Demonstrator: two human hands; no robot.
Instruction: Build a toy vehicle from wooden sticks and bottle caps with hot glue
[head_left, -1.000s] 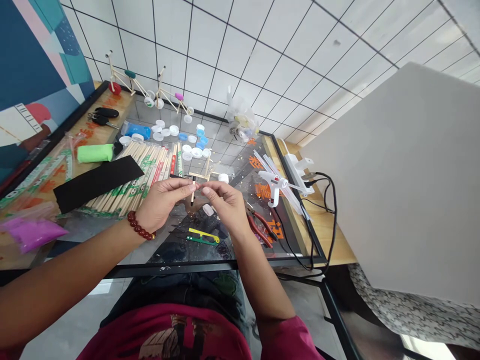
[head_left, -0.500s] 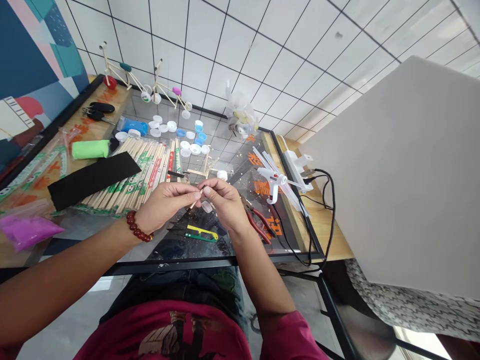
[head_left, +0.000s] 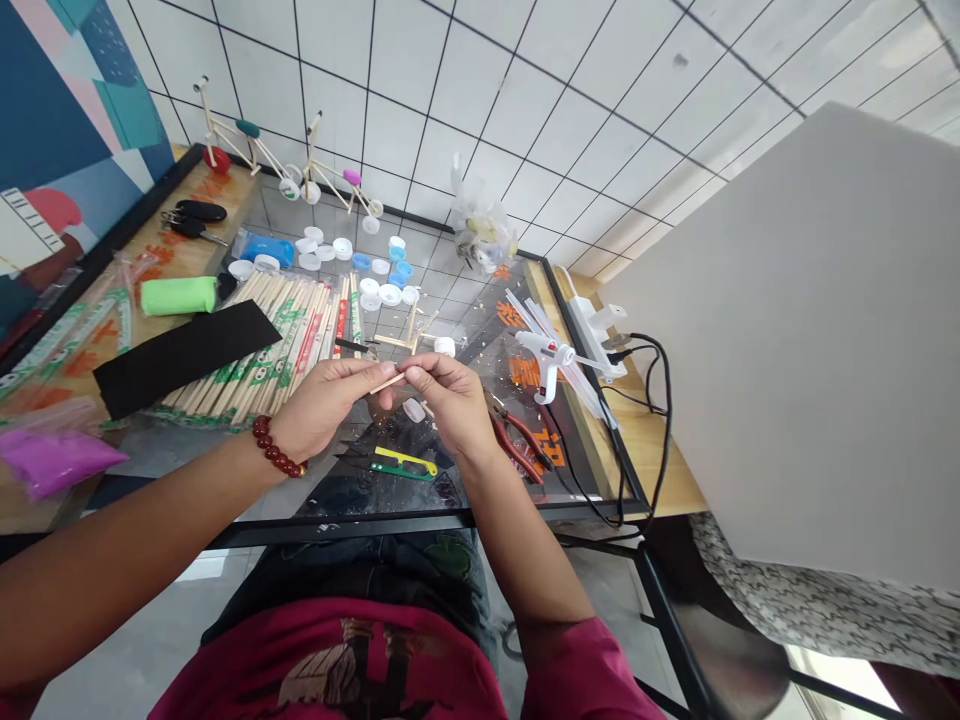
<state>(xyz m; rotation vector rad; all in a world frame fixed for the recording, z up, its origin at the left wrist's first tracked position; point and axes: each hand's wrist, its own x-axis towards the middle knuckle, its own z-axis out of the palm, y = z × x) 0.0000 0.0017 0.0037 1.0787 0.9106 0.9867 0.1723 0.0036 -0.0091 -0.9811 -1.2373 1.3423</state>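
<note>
Above the middle of the table, my left hand (head_left: 324,400) and my right hand (head_left: 448,398) meet fingertip to fingertip. Between them is a short, thin wooden stick (head_left: 388,383), pinched at its right end by my right thumb and finger. My left thumb and fingers close on it from the other side; their inner contact is partly hidden. Just beyond stands a small frame of glued wooden sticks (head_left: 411,336) with a white bottle cap (head_left: 444,346) beside it. Yellow-and-green thread snips (head_left: 405,464) and red-handled pliers (head_left: 523,440) lie nearer me.
Wrapped chopsticks (head_left: 255,350) lie left under a black sheet (head_left: 187,355). Bottle caps (head_left: 390,294) and two stick tricycles (head_left: 225,135) are farther back. On the right are a white glue gun (head_left: 550,362), a power strip (head_left: 600,335) and trailing cables (head_left: 664,430).
The stick has turned from pointing steeply down to lying nearly level between my fingertips. My left thumb has shifted slightly up and left. The table items stay put.
</note>
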